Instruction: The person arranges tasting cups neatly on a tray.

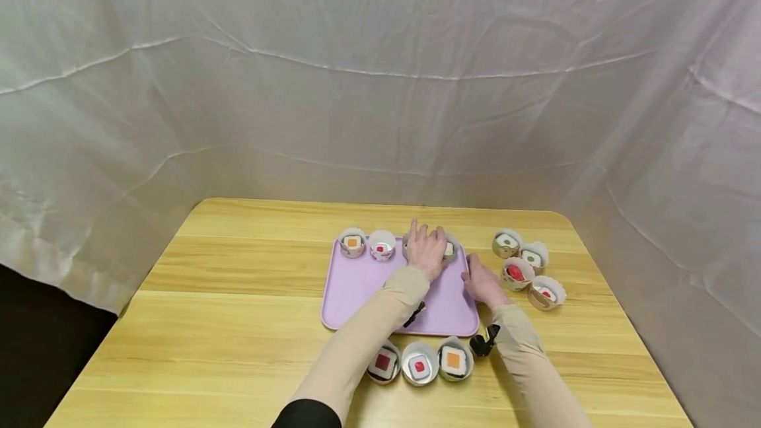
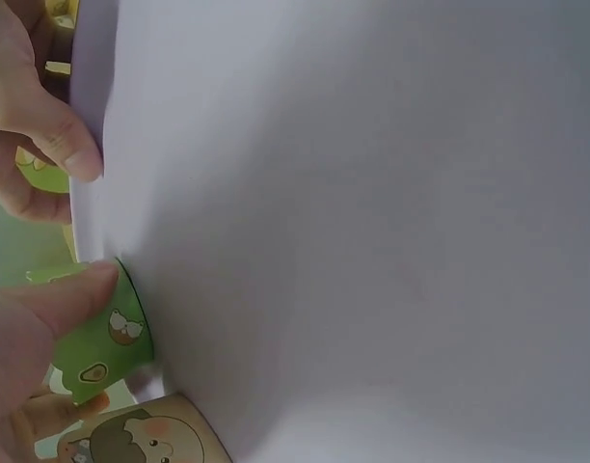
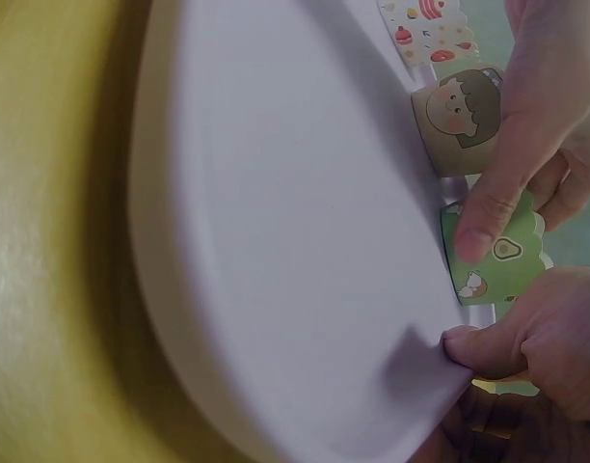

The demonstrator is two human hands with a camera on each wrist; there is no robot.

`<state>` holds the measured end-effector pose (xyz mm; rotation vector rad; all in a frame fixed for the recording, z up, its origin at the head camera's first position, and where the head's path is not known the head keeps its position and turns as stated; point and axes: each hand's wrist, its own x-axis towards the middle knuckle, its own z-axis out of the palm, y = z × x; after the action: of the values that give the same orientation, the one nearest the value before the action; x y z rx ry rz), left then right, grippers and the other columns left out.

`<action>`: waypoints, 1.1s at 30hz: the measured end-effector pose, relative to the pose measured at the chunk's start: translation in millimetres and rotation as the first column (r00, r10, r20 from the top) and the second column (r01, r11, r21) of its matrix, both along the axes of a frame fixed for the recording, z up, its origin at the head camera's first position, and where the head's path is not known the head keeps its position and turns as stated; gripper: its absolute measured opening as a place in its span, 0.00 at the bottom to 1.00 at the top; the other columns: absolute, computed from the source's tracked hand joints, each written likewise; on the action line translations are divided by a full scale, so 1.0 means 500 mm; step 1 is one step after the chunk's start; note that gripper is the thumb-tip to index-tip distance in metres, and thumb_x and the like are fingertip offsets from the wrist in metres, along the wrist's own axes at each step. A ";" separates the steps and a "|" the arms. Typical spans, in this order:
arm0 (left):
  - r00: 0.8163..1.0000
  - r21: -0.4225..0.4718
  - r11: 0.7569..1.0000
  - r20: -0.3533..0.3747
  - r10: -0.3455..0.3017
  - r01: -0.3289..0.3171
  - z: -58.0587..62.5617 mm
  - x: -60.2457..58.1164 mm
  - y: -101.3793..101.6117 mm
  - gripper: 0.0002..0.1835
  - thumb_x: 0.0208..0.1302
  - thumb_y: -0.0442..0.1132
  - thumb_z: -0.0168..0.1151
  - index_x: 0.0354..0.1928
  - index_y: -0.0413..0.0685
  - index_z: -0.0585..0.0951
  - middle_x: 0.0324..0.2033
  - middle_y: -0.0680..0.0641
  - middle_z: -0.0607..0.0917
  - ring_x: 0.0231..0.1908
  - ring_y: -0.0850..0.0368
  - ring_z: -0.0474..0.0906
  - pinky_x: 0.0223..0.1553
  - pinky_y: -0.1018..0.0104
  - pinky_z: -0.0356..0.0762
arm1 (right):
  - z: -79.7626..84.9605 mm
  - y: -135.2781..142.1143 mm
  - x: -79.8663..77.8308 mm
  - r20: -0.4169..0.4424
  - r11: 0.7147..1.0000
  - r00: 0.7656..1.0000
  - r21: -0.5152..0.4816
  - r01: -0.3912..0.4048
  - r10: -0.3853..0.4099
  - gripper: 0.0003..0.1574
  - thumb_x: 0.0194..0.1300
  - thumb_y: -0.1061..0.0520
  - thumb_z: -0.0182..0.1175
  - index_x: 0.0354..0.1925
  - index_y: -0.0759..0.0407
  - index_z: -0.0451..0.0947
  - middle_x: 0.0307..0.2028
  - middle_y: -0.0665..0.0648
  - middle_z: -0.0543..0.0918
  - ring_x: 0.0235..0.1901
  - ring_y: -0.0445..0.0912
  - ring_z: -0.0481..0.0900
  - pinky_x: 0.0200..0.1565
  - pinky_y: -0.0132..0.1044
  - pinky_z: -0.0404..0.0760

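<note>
The left hand has a green cup pinched, thumb laid along its near side. The cup sits between those fingers in the far right corner of the purple tray, beside a tan cup. The right hand grips the tray's right rim, thumb on top.

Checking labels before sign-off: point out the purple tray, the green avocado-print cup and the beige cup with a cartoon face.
Purple tray (image 1: 355,286), head view: bare left part of its floor.
Green cup (image 3: 496,274), right wrist view: printed outer wall.
Beige cup (image 3: 457,121), right wrist view: outer wall, on the printed face.
</note>
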<state>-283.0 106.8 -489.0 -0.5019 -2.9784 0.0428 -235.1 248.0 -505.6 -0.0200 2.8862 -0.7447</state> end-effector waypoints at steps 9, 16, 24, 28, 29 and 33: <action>0.999 -0.022 0.999 -0.021 0.042 -0.042 -0.001 -0.001 0.008 0.41 0.58 0.64 0.68 0.68 0.50 0.71 0.58 0.56 0.84 0.68 0.54 0.70 0.80 0.50 0.44 | -0.003 0.000 0.001 -0.001 1.000 1.000 0.002 0.003 -0.003 0.25 0.74 0.60 0.47 0.64 0.71 0.60 0.52 0.79 0.78 0.51 0.69 0.80 0.53 0.59 0.80; 0.998 -0.006 0.999 -0.054 0.045 -0.045 -0.005 -0.001 0.006 0.41 0.56 0.61 0.71 0.68 0.49 0.72 0.58 0.55 0.84 0.68 0.54 0.70 0.80 0.51 0.47 | -0.004 -0.005 0.002 -0.001 1.000 1.000 0.003 -0.001 0.001 0.24 0.74 0.60 0.47 0.63 0.72 0.60 0.51 0.79 0.78 0.49 0.69 0.81 0.51 0.59 0.81; 0.999 -0.008 0.999 -0.025 0.041 -0.041 -0.002 -0.002 0.008 0.43 0.57 0.62 0.71 0.70 0.48 0.70 0.60 0.54 0.83 0.71 0.54 0.67 0.79 0.51 0.48 | -0.003 -0.005 0.004 0.005 1.000 1.000 0.002 0.007 -0.007 0.24 0.75 0.60 0.47 0.63 0.71 0.60 0.52 0.78 0.78 0.50 0.69 0.80 0.51 0.59 0.80; 0.999 -0.009 0.999 -0.018 0.042 -0.042 0.000 -0.002 0.007 0.44 0.57 0.62 0.70 0.70 0.48 0.69 0.61 0.54 0.82 0.71 0.54 0.66 0.80 0.51 0.48 | -0.003 -0.004 0.003 0.008 1.000 1.000 0.008 0.008 -0.009 0.25 0.75 0.59 0.47 0.64 0.71 0.60 0.52 0.79 0.78 0.51 0.70 0.80 0.53 0.60 0.80; 0.999 -0.011 0.999 -0.013 0.041 -0.041 0.001 -0.001 0.007 0.44 0.57 0.62 0.70 0.70 0.48 0.69 0.61 0.54 0.82 0.71 0.54 0.66 0.80 0.51 0.47 | -0.003 -0.003 0.002 0.009 1.000 1.000 0.011 0.009 -0.009 0.25 0.75 0.59 0.47 0.64 0.71 0.60 0.52 0.79 0.78 0.51 0.70 0.80 0.53 0.60 0.80; 0.999 -0.013 0.999 0.027 0.030 -0.030 0.008 0.004 0.001 0.47 0.58 0.64 0.69 0.73 0.48 0.65 0.65 0.55 0.79 0.73 0.55 0.63 0.80 0.52 0.45 | -0.002 -0.001 0.000 0.007 1.000 1.000 0.019 0.006 -0.006 0.25 0.75 0.59 0.47 0.64 0.71 0.60 0.53 0.78 0.79 0.52 0.70 0.80 0.54 0.59 0.79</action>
<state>-281.1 107.4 -485.0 -0.4631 -3.0143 0.0571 -235.1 247.7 -506.8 -0.0070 2.8879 -0.7174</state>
